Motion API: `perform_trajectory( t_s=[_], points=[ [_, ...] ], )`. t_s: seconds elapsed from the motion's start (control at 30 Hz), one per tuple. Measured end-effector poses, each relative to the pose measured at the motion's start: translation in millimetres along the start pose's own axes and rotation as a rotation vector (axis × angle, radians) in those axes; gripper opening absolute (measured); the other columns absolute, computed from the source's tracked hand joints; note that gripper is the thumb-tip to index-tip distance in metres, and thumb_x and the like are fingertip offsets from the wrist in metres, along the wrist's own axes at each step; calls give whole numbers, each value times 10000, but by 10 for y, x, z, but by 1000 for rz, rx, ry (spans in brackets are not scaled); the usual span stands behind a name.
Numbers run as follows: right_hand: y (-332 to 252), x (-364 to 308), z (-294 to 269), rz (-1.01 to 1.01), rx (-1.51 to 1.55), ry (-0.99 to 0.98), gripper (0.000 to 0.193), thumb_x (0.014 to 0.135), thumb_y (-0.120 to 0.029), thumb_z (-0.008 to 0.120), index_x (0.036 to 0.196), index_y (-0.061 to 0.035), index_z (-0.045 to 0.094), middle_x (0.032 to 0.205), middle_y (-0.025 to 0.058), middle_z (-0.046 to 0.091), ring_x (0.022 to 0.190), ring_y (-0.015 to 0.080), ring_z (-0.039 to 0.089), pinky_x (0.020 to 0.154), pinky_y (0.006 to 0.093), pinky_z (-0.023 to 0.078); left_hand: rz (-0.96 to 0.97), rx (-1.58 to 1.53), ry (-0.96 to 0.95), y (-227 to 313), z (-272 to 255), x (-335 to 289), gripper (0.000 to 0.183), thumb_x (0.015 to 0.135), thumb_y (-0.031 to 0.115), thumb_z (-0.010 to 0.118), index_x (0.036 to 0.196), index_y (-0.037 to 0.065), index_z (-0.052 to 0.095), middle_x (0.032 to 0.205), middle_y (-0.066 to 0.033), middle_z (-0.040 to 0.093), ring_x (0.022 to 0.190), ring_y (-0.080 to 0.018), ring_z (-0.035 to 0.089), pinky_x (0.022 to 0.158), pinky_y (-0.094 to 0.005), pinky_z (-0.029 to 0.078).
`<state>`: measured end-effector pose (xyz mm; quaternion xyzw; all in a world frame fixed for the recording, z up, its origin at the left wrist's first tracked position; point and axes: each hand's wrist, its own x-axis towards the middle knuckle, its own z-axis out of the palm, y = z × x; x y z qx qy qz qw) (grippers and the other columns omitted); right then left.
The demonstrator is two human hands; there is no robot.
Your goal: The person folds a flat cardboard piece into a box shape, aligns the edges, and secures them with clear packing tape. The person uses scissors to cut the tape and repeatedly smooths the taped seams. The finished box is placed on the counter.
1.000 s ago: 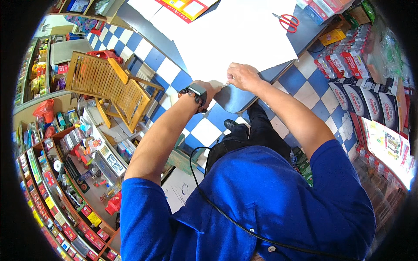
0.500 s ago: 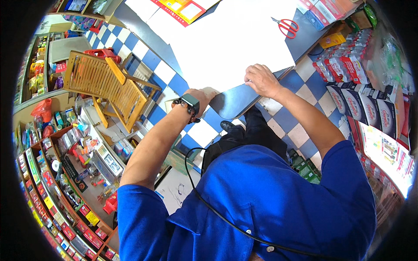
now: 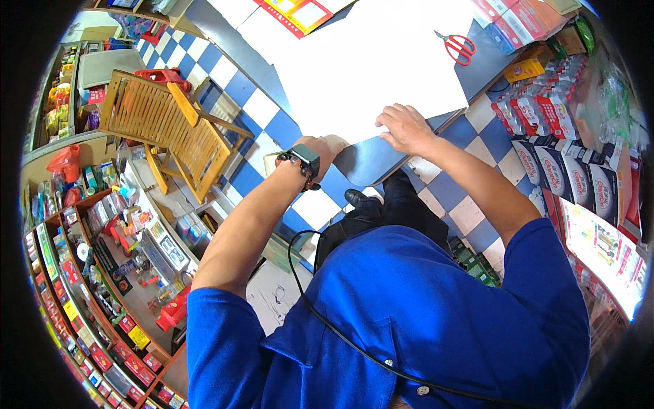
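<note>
Since a second ago, both hands are sliding a little toward the near edge of the big white sheet point(image 3: 368, 68). The wooden chair point(image 3: 170, 129) is standing on the left, well apart, so there is open room there. The left hand point(image 3: 325, 151) is pinching the sheet's near corner, and its grip is closing on the paper. The right hand point(image 3: 407, 128) is pressing flat on the sheet, fingers spread, holding nothing. The sheet is lying on the grey worktop point(image 3: 371, 160), smoothed but seemingly not yet cut. The red scissors point(image 3: 458, 46) are resting far right, untouched.
</note>
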<state>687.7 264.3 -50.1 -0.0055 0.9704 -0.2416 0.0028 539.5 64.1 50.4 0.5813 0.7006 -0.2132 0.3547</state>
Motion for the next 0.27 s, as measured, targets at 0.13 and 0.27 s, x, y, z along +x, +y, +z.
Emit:
perform_trajectory(
  t_s=[0.13,0.27],
  points=[
    [-163,103,61,1,-35,-50,160,858,-191,738,976,-118,658,1031,65,608,1085,257,582,959,423,456,-31,8,-63,7,-34,-9,718,814,-26,632,1480,173,455,1135,-171,707,1042,-310,713,838,-414,590],
    [-118,0,-58,77,-3,-146,199,852,-192,742,1027,-138,664,1098,70,599,1103,257,577,989,439,450,-13,64,-93,28,-99,-18,817,829,20,632,1567,205,333,1222,-194,684,1072,-342,704,913,-433,574]
  ],
)
